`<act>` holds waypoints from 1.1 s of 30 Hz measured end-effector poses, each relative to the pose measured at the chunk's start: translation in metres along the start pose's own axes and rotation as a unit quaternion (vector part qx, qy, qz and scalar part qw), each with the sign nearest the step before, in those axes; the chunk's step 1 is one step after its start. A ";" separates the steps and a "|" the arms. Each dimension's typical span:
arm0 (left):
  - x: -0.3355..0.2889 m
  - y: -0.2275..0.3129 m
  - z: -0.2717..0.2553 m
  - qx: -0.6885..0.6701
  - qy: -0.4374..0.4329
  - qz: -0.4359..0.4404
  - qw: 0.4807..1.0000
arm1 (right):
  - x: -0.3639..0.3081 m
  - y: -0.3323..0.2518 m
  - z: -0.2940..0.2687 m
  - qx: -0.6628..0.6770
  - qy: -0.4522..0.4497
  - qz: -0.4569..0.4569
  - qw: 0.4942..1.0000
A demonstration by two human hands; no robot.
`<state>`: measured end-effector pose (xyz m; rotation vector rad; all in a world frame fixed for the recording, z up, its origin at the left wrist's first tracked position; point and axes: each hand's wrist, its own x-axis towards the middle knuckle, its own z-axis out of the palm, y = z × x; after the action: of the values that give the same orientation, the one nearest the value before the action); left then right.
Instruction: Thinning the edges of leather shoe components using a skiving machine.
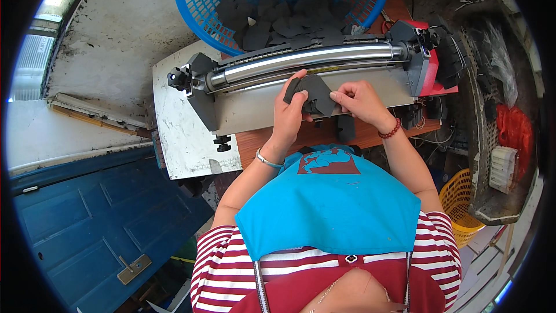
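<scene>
- In the head view, a roller machine (307,62) is standing just before a blue basket (370,0), partly blocking it; dark pieces (284,26) are lying inside
- The left hand (287,115) is grasping a dark flat stack (318,94) near the machine's front
- The right hand (362,102) is pinching its right edge, fingers being curled
- A small yellow label (324,70) is showing on the machine; a pale figure (328,161) is decorating the blue apron (330,214)

At the upper centre, the roller (313,61) is of glossy, smooth metal; the pieces (317,91) below it look matt.
</scene>
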<state>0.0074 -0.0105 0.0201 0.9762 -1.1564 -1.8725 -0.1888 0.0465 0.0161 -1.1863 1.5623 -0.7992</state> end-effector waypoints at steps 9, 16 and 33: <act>-0.002 -0.002 -0.004 0.027 0.009 0.014 1.000 | -0.003 0.003 -0.009 0.037 -0.001 0.022 0.999; -0.003 -0.002 -0.002 0.090 0.042 0.056 0.993 | -0.004 0.006 -0.009 0.049 -0.013 0.018 0.999; -0.002 -0.005 -0.004 0.088 0.038 0.079 0.992 | -0.005 0.000 -0.012 0.051 -0.041 0.025 0.998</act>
<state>0.0112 -0.0089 0.0149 1.0101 -1.3303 -1.6169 -0.2000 0.0508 0.0210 -1.0886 1.4613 -0.7795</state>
